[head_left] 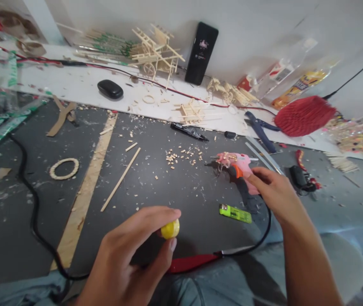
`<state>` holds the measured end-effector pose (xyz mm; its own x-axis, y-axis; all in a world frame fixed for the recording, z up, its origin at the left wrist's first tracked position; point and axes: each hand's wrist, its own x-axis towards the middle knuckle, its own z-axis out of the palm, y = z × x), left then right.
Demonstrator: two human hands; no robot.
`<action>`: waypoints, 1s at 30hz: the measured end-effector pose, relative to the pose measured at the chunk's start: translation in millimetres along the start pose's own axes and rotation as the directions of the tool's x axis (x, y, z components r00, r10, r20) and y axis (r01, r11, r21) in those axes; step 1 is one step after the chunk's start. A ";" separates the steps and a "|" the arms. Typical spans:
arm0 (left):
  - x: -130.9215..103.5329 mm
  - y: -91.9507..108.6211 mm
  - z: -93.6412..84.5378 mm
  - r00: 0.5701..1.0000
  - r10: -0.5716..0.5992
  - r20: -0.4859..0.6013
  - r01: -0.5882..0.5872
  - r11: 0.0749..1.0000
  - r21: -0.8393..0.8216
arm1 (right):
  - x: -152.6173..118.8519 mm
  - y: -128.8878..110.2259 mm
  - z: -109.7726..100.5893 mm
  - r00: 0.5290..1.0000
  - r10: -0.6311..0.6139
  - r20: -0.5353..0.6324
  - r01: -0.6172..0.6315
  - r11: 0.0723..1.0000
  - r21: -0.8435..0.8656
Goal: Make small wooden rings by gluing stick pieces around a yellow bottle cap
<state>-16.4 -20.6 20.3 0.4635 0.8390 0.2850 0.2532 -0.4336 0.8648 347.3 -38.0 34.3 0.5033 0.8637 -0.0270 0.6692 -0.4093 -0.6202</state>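
Observation:
My left hand [136, 250] is closed in a pinch, thumb and fingertips on a small round yellow bottle cap [170, 229] held above the dark table. My right hand [270, 187] is closed at the back of a pink glue gun [243, 163] with an orange trigger, which lies on its side with its nozzle to the left. Some of the fingertips are hidden behind the handle. Between the hands lies a lime green lighter [235, 213]. Small cut wooden bits [171, 158] are scattered beyond my left hand, and a thin wooden stick [120, 179] is to their left.
A red-handled knife [197, 261] lies at the table's front edge. Behind are a black marker [189, 131], blue pliers [261, 129], a wooden stick model [158, 55] and a leaning phone [202, 53]. A wooden ring [64, 168] and black cable [31, 195] lie left.

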 end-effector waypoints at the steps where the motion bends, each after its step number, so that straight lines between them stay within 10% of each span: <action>1: 0.3 0.6 -0.3 1.000 0.002 0.002 -0.002 1.000 0.008 | -2.5 0.0 -0.6 1.000 0.023 -0.010 -0.022 0.999 0.036; 15: 17.4 10.2 16.9 1.000 -0.026 -0.015 0.027 1.000 0.008 | -22.5 -3.8 11.1 0.985 0.158 0.074 -0.173 0.823 0.541; 23: 22.6 7.4 24.2 0.988 -0.152 0.040 0.155 0.983 -0.103 | -50.0 -21.6 9.1 0.933 -0.021 0.360 -0.297 0.521 0.800; 30: 33.5 12.2 31.8 0.963 -0.259 0.078 0.268 0.953 -0.139 | -82.9 -17.9 17.3 0.935 -0.062 0.349 -0.268 0.521 0.811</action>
<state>29.3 -8.3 27.2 0.4468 0.8945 0.0177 0.2475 -0.1426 0.9583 284.1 -97.2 34.1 0.2385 0.9356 -0.2605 -0.2298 -0.2063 -0.9511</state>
